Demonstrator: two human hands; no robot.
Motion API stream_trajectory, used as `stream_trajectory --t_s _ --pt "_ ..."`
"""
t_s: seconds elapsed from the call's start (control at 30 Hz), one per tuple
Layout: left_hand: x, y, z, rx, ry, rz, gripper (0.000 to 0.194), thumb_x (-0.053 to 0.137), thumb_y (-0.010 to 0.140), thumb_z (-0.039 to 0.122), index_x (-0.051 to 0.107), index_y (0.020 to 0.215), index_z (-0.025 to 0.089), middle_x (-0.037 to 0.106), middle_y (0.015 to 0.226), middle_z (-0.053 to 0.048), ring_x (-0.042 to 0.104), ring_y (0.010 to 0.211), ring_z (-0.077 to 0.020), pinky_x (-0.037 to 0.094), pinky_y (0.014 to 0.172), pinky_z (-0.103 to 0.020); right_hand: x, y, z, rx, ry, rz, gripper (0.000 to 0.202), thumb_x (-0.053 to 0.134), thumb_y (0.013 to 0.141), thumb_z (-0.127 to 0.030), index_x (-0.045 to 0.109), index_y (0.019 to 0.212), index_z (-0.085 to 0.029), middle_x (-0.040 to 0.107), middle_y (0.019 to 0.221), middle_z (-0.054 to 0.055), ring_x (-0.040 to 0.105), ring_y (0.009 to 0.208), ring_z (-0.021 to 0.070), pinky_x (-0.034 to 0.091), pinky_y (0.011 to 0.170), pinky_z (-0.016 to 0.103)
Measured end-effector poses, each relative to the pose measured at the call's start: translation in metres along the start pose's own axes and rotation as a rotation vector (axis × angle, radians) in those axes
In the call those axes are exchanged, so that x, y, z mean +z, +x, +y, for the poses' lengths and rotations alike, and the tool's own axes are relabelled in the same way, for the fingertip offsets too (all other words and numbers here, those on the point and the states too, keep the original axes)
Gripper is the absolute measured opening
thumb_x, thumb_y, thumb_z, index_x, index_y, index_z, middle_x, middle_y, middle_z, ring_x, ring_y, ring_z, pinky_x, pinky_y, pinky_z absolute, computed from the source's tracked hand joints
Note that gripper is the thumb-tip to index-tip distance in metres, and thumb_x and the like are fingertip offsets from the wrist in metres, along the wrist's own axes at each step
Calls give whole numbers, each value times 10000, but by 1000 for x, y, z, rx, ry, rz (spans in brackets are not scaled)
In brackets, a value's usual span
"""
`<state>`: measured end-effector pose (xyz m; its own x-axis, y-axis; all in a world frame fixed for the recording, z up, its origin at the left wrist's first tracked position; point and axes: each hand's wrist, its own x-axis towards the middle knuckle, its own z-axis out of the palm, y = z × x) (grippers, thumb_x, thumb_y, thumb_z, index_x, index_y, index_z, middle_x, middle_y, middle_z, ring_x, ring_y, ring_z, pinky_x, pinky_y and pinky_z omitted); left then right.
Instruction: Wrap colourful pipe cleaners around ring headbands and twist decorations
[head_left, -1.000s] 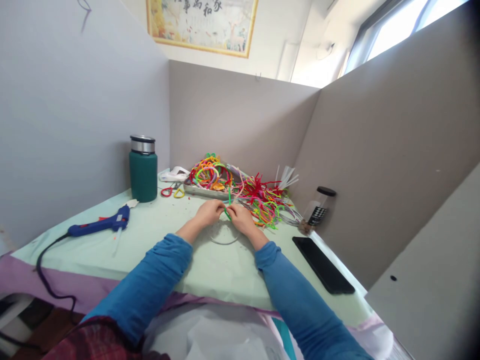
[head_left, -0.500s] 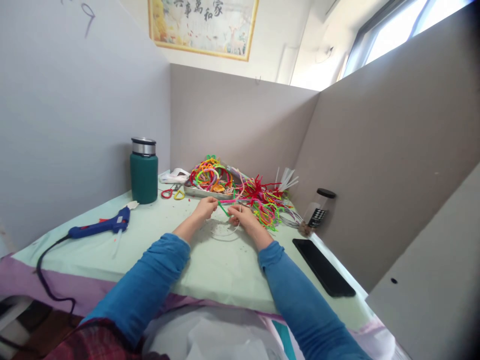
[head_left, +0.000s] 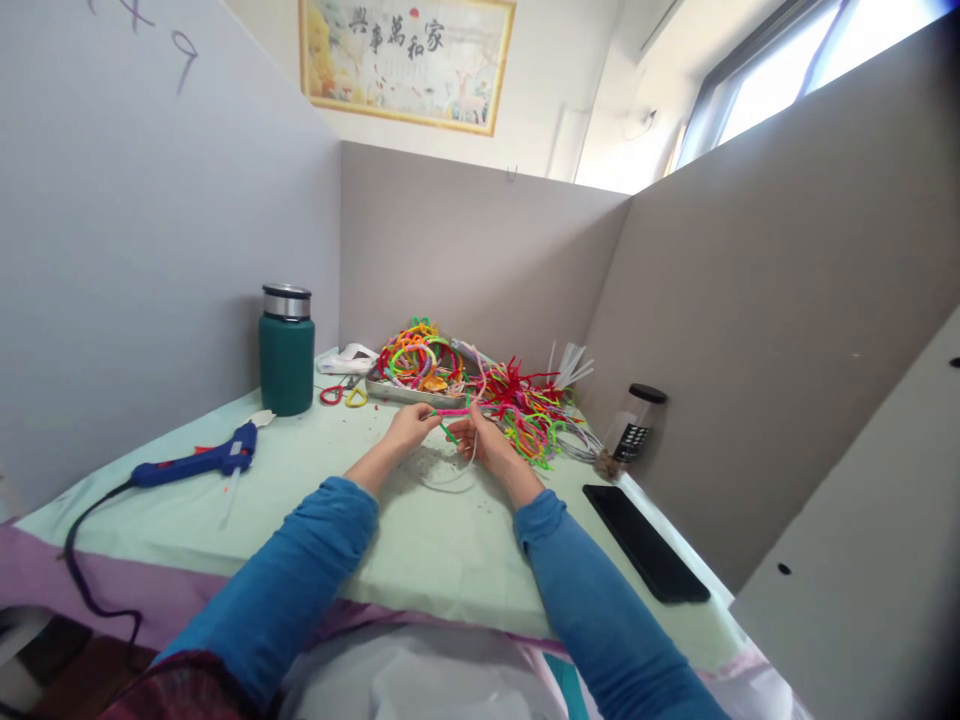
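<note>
Between my two hands is a thin white hoop [head_left: 448,490], its near side hanging low over the table and slightly blurred. Pink pipe cleaner [head_left: 451,412] is wound around its far stretch. My left hand [head_left: 412,425] pinches the hoop at the left end of the pink winding. A short green pipe cleaner [head_left: 448,432] sticks out from there towards the right. At the other end of the pink part, my right hand [head_left: 486,440] is closed on the hoop, thumb on top. Its lower fingers curl near the green tip; whether they touch it is unclear.
Behind my hands lie a metal tray [head_left: 409,392] of colourful loops and a heap of pipe cleaners [head_left: 525,405]. On the left are a green bottle [head_left: 286,360], a blue glue gun [head_left: 199,462] and scissors [head_left: 355,397]. A black phone [head_left: 645,542] and clear jar [head_left: 634,428] stand right.
My right hand's thumb has moved up to the pink winding, and its fingers have come off the green pipe cleaner's end. The whole view has tilted slightly upward.
</note>
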<state>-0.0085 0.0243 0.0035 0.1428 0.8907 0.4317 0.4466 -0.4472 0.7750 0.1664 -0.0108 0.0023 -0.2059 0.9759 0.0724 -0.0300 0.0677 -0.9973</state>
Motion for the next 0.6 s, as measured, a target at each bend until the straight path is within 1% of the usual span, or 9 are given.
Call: stream_trajectory --t_s 0.07,0.2,0.3,0.37,0.4,0.43,0.53,0.57,0.6 --pt "0 0 1 -9 -12 -3 264 552 701 425 578 705 163 484 584 32 415 567 -106 315 517 -216 1 0 2 0 -26 19 645 349 857 -693 662 821 -130 671 755 97 547 529 101 439 474 208" --pt "-1 0 3 -89 -30 50 235 539 731 398 582 750 167 460 560 44 389 513 -96 301 482 -209 2 1 6 -47 -146 76 431 580 802 -562 626 788 -134 651 714 59 501 483 79 410 445 196" --pt "-3 1 1 -163 -3 84 215 539 746 377 584 736 167 454 534 41 383 488 -95 294 468 -212 2 2 6 -140 -255 227 336 639 767 -467 606 868 -149 653 792 45 525 507 85 378 423 191" --pt "-4 1 0 -195 21 76 212 529 761 366 597 744 166 466 520 33 395 482 -100 299 465 -216 2 3 5 -220 -266 352 339 639 760 -440 588 943 -160 656 855 48 554 550 96 403 453 199" --pt "-4 2 0 -204 32 65 209 523 767 356 604 746 165 473 514 29 403 482 -102 303 464 -217 3 4 5 -252 -254 380 341 630 764 -441 581 958 -164 657 860 48 557 554 98 414 467 204" --pt "-4 2 1 -210 42 51 202 516 770 341 610 745 164 480 508 24 412 482 -105 307 464 -217 4 4 4 -270 -232 376 342 612 775 -455 577 956 -167 659 842 45 550 538 97 418 471 209" --pt "-3 1 4 -219 52 23 178 490 764 276 622 736 160 486 488 17 429 480 -111 313 465 -218 6 5 1 -237 -118 258 409 466 846 -546 568 974 -171 657 732 36 503 438 101 396 431 232" --pt "-3 0 6 -217 48 13 178 483 760 262 625 737 157 484 483 17 432 479 -112 313 465 -219 6 5 0 -220 -82 241 444 411 866 -566 562 1001 -171 655 706 35 490 416 107 390 424 240" --pt "-3 -1 7 -214 44 0 181 479 756 255 629 738 155 482 478 16 434 478 -113 314 465 -219 6 5 -1 -212 -62 256 465 371 879 -574 556 1025 -172 655 698 36 490 414 114 391 428 248"
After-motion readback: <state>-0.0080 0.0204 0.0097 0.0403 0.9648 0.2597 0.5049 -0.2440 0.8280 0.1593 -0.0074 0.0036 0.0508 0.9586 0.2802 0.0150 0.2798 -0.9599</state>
